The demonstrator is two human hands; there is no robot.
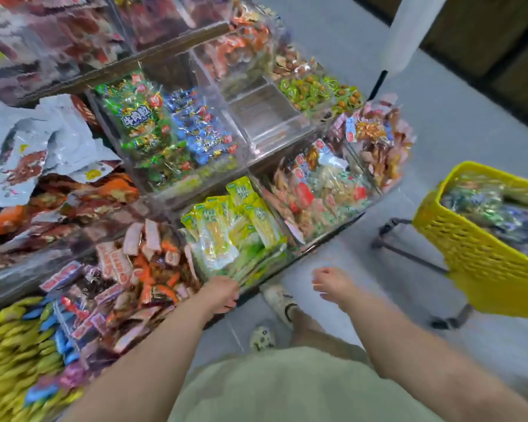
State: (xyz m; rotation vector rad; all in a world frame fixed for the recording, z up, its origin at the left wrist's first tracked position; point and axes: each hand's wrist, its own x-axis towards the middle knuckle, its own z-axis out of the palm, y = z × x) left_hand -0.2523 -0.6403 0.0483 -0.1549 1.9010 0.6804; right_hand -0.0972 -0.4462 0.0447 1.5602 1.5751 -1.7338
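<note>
I stand at a tiered snack display of clear bins. My left hand [223, 292] hangs at the front edge of the bin of yellow-green packets [235, 226], fingers bent downward, holding nothing that I can make out. My right hand [333, 283] floats over the floor to the right of that bin, fingers loosely curled and empty. A yellow shopping cart [476, 248] with wrapped snacks inside stands at the right.
Bins of green and blue candies [171, 129], an empty clear bin [265, 117], mixed red and orange packets [128, 269] and yellow packets [13, 345] fill the shelves. Grey floor lies between display and cart. My feet [279, 303] are below the display edge.
</note>
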